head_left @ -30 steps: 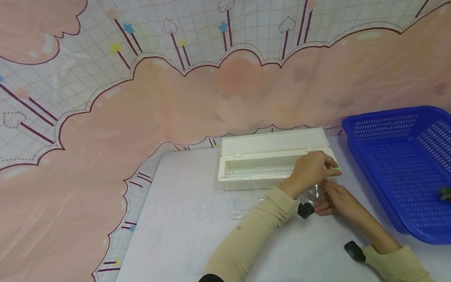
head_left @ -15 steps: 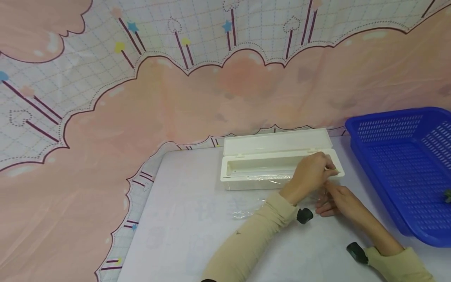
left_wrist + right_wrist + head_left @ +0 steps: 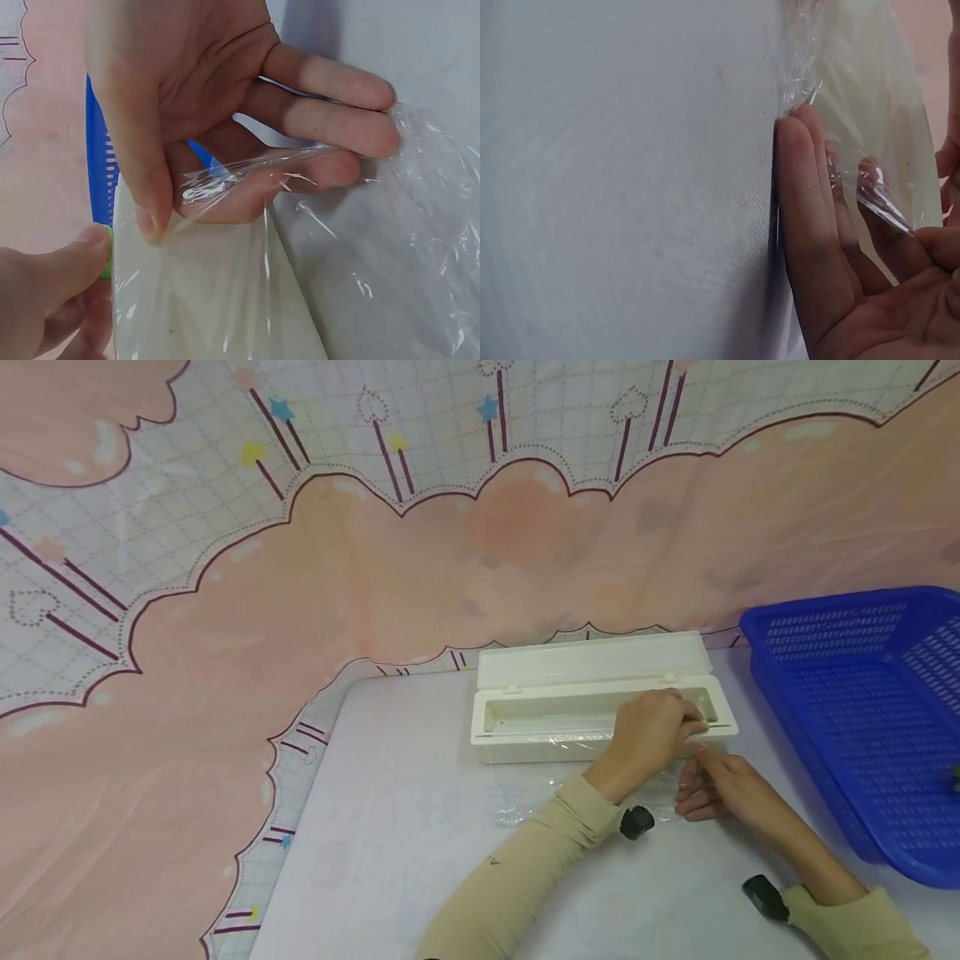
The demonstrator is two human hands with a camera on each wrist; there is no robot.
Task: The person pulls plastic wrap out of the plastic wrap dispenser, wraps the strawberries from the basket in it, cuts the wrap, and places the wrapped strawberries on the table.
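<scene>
Covering table (image 3: 420, 827) & wall: pink cloth (image 3: 315, 585)

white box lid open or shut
Open: the lid stands tipped back behind the white box, whose long inner trough shows.

A person is wearing a beige long-sleeved top, its ribbed cuffs ending at the wrists, with a small dark mark showing on the left sleeve (image 3: 517, 868). A small black device is sitting at each wrist. Both hands are going bare, with short, unpainted nails.
</scene>
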